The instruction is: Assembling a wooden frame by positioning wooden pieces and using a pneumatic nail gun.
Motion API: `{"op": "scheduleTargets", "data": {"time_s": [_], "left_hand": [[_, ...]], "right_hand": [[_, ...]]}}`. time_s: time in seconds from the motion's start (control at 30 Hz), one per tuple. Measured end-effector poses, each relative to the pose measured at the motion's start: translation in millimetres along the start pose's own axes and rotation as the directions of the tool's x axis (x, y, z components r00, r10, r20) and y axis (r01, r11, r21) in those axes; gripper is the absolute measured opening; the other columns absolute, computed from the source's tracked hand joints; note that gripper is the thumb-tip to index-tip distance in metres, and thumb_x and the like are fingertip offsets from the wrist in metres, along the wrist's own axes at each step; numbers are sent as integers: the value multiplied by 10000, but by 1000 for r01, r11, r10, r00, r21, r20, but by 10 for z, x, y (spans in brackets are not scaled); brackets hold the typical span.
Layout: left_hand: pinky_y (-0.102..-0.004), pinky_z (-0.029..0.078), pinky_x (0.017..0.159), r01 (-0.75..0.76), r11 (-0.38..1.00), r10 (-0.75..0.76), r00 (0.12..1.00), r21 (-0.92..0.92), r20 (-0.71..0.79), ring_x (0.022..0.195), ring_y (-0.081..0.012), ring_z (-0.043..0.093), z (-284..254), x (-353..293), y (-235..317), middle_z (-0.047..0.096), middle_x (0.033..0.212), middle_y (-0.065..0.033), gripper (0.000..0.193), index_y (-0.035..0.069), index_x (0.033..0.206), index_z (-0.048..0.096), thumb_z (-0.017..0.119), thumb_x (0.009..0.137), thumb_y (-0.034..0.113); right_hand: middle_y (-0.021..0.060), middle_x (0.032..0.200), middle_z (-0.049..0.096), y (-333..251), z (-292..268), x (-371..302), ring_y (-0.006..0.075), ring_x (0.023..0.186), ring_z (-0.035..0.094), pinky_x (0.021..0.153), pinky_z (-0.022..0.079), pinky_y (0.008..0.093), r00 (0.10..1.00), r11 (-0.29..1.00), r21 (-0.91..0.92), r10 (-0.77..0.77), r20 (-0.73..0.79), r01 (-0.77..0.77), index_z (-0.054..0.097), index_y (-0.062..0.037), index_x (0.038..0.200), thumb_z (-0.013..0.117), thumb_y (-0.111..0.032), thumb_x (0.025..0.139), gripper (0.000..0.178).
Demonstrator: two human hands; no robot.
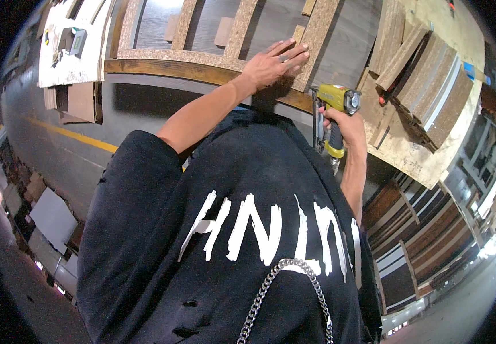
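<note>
Frame (173, 55), ladder-shaped, speckled chipboard: laid flat. Wood block (299, 32), small, pale: set against the inner side of the frame's right rail. Nail gun (336, 95), yellow-green, dark-handled: held just beside the frame's near right corner.

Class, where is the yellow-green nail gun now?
In the head view, the nail gun is right of centre, in the right hand, beside the near right corner of the chipboard frame.
</note>
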State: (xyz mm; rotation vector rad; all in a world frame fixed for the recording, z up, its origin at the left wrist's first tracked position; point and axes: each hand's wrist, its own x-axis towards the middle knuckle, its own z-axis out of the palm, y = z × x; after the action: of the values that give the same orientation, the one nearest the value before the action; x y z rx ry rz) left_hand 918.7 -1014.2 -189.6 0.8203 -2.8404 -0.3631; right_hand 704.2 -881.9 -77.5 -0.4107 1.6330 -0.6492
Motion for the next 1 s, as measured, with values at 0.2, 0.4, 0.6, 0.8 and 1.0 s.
{"op": "scheduleTargets", "data": {"time_s": [0.2, 0.4, 0.6, 0.8, 1.0], "left_hand": [[-405, 315, 1154, -29, 998, 24, 996, -51, -90, 1390, -263, 327, -7, 13, 1, 320, 1533, 10, 515, 229, 1476, 334, 475, 984, 289], [-393, 298, 1167, -26, 1000, 27, 997, 4, -73, 1392, -253, 322, 32, -6, 2, 317, 1532, 15, 511, 234, 1476, 332, 463, 987, 299], [-385, 286, 1176, -28, 999, 29, 998, 37, -47, 1398, -241, 313, 69, -13, -21, 288, 1545, 25, 525, 237, 1482, 325, 470, 983, 307], [-383, 286, 1176, -17, 1000, 16, 996, -5, -82, 1400, -236, 309, 70, 6, -1, 276, 1550, 28, 532, 232, 1486, 321, 473, 980, 304], [-382, 255, 1179, -39, 998, 41, 999, 50, -25, 1407, -229, 300, 0, -5, -11, 278, 1550, 13, 525, 204, 1486, 319, 460, 990, 300]], "right_hand": [[68, 818, 703, -19, 82, -20, 137, 608, 642, 569, 498, 271, 1000, 997, -72, -20, 23, 21, 702, 17, 945, 700, -101, 749, 229], [77, 821, 700, -31, 44, -57, 122, 588, 615, 544, 486, 249, 996, 987, -156, 28, -91, -42, 690, 34, 962, 665, -64, 740, 243], [69, 797, 692, -50, 133, -36, 125, 583, 612, 520, 479, 255, 997, 1000, -13, -25, -70, 24, 690, 25, 921, 637, -46, 737, 204], [74, 794, 690, 30, 125, 18, 123, 576, 609, 508, 473, 252, 997, 997, -69, 27, -75, -32, 680, 29, 937, 652, -28, 728, 219], [82, 870, 709, 42, -16, -20, 150, 669, 670, 602, 517, 273, 999, 990, -141, -4, -49, -3, 686, 20, 992, 737, -156, 761, 295]]}}
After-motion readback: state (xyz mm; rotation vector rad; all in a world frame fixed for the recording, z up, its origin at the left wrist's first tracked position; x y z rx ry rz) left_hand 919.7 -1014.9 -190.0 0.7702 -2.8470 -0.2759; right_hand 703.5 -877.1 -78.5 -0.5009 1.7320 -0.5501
